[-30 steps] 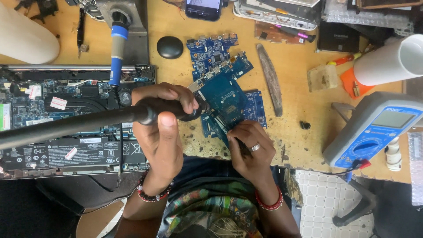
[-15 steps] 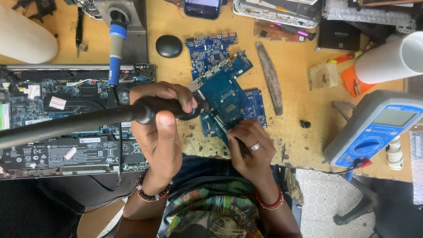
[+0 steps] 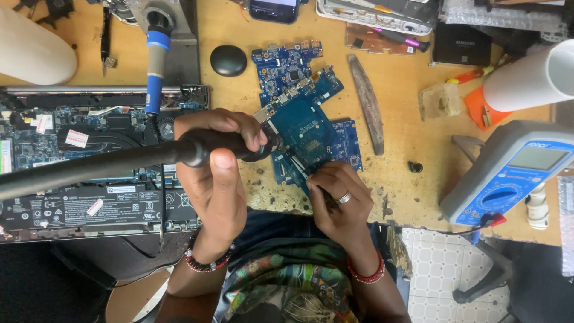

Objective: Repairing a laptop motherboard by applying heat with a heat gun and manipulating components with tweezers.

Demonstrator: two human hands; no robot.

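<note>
My left hand [image 3: 215, 173] grips a thick black hot-air wand [image 3: 197, 151] whose hose runs off to the left; its nozzle points at a blue circuit board [image 3: 308, 128] lying on the wooden bench. My right hand [image 3: 338, 200], with a ring on one finger, rests at the board's near edge and pinches a thin tool I cannot make out against it. Two more blue boards, a larger one [image 3: 287, 66] behind and a smaller one [image 3: 350, 143] to the right, lie partly under the first.
An opened laptop [image 3: 72, 161] with its battery showing fills the left. A blue soldering iron [image 3: 156, 66] sits in a stand behind it. A blue multimeter [image 3: 514, 173] lies at the right, a black round cap [image 3: 228, 60], a phone [image 3: 274, 9] and white tubes [image 3: 526, 75] further back.
</note>
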